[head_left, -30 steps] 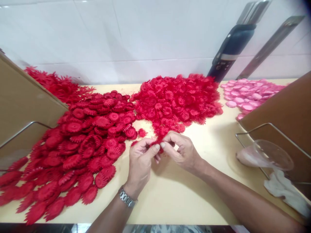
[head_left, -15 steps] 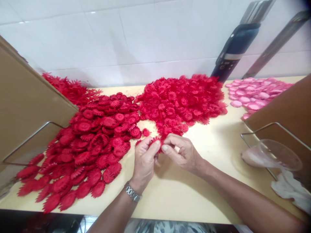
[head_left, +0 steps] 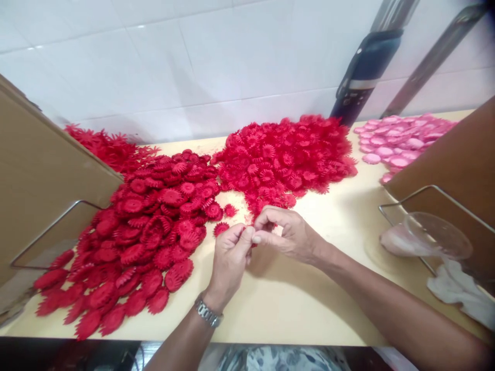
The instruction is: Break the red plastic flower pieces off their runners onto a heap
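Observation:
My left hand (head_left: 232, 248) and my right hand (head_left: 288, 233) meet over the table, fingertips touching. Both are closed in a pinch on a small red petal piece (head_left: 254, 244), which is mostly hidden by the fingers. Left of my left hand lies a heap of dark red toothed discs (head_left: 143, 232), with a single red disc (head_left: 221, 229) close by the fingers. Just beyond my hands spreads a second heap of brighter red fringed pieces (head_left: 286, 154).
Cardboard panels (head_left: 50, 170) flank both sides, with wire loops sticking out. At the right are a clear plastic cup (head_left: 436, 234) on its side, crumpled white tissue (head_left: 456, 288) and pink discs (head_left: 406, 136). A dark blue bottle (head_left: 369, 67) stands at the tiled wall.
The red piece between my hands now shows much less, covered by the fingers. My fingertips have come together. The view has shifted slightly.

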Tool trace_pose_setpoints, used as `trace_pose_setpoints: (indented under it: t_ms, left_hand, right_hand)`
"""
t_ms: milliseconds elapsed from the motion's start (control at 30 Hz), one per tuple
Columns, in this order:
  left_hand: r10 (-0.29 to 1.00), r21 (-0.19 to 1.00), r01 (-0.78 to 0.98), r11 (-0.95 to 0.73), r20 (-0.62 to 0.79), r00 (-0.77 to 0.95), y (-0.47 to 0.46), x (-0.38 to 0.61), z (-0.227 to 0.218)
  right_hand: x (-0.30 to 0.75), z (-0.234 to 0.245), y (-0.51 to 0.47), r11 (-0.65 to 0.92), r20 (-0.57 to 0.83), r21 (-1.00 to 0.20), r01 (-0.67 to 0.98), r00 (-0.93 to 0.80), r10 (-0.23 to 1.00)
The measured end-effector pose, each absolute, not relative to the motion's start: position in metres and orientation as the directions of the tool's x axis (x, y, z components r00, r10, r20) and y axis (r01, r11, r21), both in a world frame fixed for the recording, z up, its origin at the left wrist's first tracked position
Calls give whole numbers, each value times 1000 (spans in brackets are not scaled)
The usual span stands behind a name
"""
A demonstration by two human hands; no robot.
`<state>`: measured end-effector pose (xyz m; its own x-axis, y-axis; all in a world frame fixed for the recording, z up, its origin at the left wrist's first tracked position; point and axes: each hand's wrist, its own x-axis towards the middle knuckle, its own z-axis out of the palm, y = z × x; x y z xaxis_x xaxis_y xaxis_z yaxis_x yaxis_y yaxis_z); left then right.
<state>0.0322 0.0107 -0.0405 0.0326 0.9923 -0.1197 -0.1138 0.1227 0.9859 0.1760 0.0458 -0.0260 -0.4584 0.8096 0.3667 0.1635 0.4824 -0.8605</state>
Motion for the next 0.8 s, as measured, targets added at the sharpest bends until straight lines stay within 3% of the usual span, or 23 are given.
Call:
trace_pose_setpoints:
  t_ms: [167,367,600,800]
  left_hand:
    - [985,982,-93,167,-162,50,8,29,-41]
    - [993,992,46,118,-119,24,7,28,-41]
    - [986,993,10,115,-116,120,2,23,-40]
    - [996,995,41,93,-93,12,-1,23,-46]
  right_hand:
    - [178,-27,47,582,388,-777,239,-546,742]
    - [173,-34,45,700,511,-653,289,-514,689]
    - [172,-42,44,707,583,-561,430,-401,707]
    - [168,-44,43,697,611,-540,473,-350,710]
